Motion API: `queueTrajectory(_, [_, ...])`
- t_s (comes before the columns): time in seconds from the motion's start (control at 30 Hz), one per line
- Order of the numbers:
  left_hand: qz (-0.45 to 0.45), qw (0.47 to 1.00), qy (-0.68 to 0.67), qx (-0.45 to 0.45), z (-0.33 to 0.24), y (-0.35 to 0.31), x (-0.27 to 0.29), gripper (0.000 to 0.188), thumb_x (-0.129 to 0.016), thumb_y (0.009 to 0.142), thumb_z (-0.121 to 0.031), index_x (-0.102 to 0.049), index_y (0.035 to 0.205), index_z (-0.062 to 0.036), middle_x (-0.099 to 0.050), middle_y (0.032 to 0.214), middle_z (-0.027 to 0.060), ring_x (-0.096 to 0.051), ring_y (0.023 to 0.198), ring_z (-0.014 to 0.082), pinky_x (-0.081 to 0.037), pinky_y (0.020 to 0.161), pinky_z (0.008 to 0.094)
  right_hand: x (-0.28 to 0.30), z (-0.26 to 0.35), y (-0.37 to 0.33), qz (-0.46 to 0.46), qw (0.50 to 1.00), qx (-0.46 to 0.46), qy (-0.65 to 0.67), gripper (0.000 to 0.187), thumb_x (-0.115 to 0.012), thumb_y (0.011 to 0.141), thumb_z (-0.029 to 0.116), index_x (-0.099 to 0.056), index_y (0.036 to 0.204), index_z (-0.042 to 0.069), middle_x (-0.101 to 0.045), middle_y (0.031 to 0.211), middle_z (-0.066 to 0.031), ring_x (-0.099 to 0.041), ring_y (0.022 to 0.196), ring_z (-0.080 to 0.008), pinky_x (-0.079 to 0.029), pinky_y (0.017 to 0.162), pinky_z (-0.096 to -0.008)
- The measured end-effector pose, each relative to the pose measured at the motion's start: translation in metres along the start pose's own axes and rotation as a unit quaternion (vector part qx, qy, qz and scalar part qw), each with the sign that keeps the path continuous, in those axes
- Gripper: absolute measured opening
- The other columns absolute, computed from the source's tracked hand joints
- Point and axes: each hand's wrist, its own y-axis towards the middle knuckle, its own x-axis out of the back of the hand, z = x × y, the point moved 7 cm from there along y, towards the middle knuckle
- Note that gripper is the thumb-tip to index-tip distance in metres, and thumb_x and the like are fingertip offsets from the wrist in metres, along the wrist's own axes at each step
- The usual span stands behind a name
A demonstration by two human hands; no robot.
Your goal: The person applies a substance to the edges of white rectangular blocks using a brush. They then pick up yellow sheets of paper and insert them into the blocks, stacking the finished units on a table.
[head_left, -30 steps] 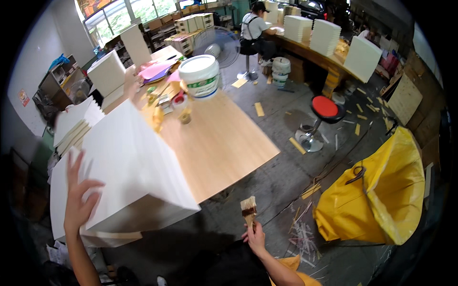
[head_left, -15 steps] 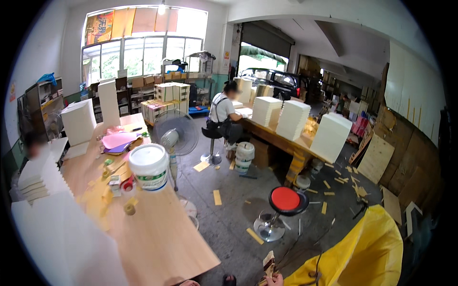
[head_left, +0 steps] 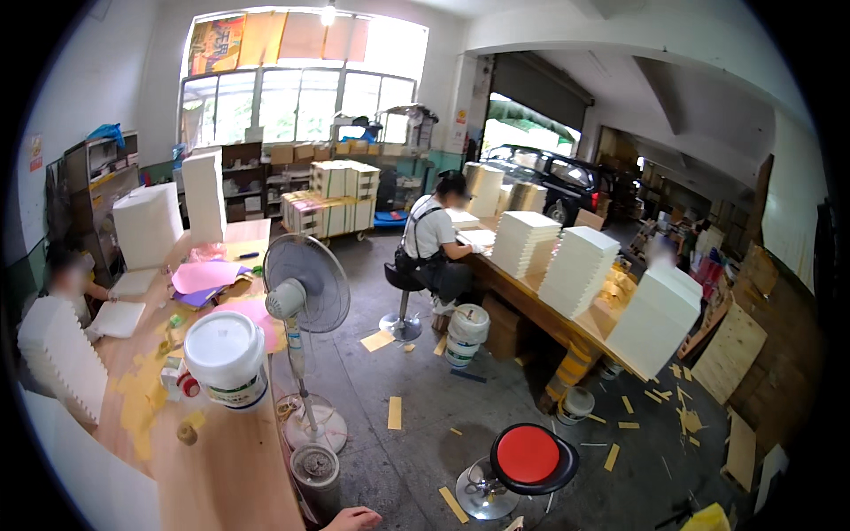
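Observation:
My left hand point(head_left: 354, 519) shows at the lower edge, its fingers stretched out to the right and nothing visible in them. It is nearest to a grey-topped bin point(head_left: 316, 467) beside the table point(head_left: 232, 469). My right hand is out of view. At the lower edge, a pale tip point(head_left: 515, 525) just shows, perhaps of the brush seen earlier. In front of me stands a stool with a red seat point(head_left: 529, 454). On the table are a lidded white bucket point(head_left: 226, 363) and a small tan roll point(head_left: 187, 434).
A standing fan point(head_left: 285, 299) rises beside the table. White stacks point(head_left: 578, 273) line the wooden table at right, where a person point(head_left: 432, 234) sits. Another person point(head_left: 69, 288) is behind the left table. Yellow strips point(head_left: 395, 412) lie on the floor; yellow sheeting point(head_left: 708, 519) shows lower right.
My view has shifted toward the stool and fan. My right hand with the brush has dropped out of view, and my left hand shows more. Most of the yellow sheeting has left the picture.

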Motion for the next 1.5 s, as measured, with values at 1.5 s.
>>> queueTrajectory(1.5, [-0.648,0.724,-0.157,-0.178,-0.172,-0.149,0.421,0.027,-0.049,0.093,-0.022,-0.067,0.089,-0.0010,-0.056,0.060,0.0008,-0.044,0.041,0.0068,-0.030,0.036,0.0233,-0.930,0.301,-0.189,0.620,0.127,0.680,-0.370,0.012,-0.062,0.078,0.013,-0.071,0.078,0.005,-0.068,0.073,-0.0154,-0.067,0.070,-0.0360,-0.054,0.065,-0.0452])
